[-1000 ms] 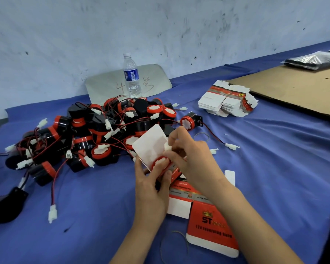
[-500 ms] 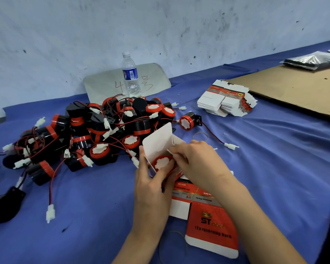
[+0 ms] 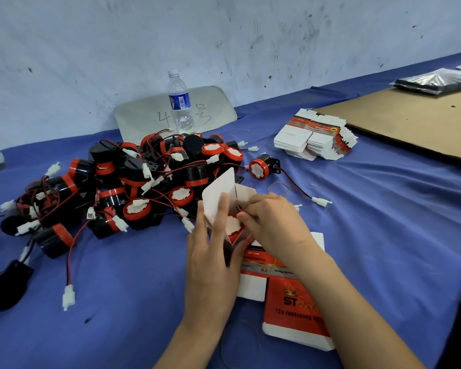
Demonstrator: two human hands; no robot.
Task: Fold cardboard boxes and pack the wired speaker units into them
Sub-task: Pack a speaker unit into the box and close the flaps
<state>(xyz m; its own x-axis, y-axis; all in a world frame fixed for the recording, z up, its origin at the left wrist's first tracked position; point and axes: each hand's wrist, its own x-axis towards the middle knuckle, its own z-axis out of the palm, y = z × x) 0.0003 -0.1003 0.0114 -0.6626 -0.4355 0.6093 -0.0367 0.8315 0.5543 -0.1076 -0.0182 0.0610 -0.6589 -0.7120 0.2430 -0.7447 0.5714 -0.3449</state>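
A small white cardboard box [image 3: 220, 191] stands open in the middle of the table, its lid flap tilted up. My left hand [image 3: 210, 259] grips its near side, fingers pressed on the flap. Inside sits a black-and-red speaker unit [image 3: 233, 225], its white face showing. My right hand [image 3: 273, 225] pinches the unit's red wire at the box mouth. A pile of wired speaker units [image 3: 133, 182] lies to the left, with one loose unit [image 3: 261, 166] behind the box. Flat red-and-white boxes [image 3: 294, 302] lie under my right forearm.
A stack of flat boxes [image 3: 316, 137] sits at the back right beside a brown cardboard sheet [image 3: 415, 121]. A water bottle [image 3: 180, 102] stands against the wall. Rubber bands [image 3: 278, 189] lie on the blue cloth [image 3: 383, 222]. A black part [image 3: 3, 286] rests at the left edge.
The speaker unit has gone down into the box. My left hand moved up onto the flap, and my right hand lowered to the box mouth with the wire.
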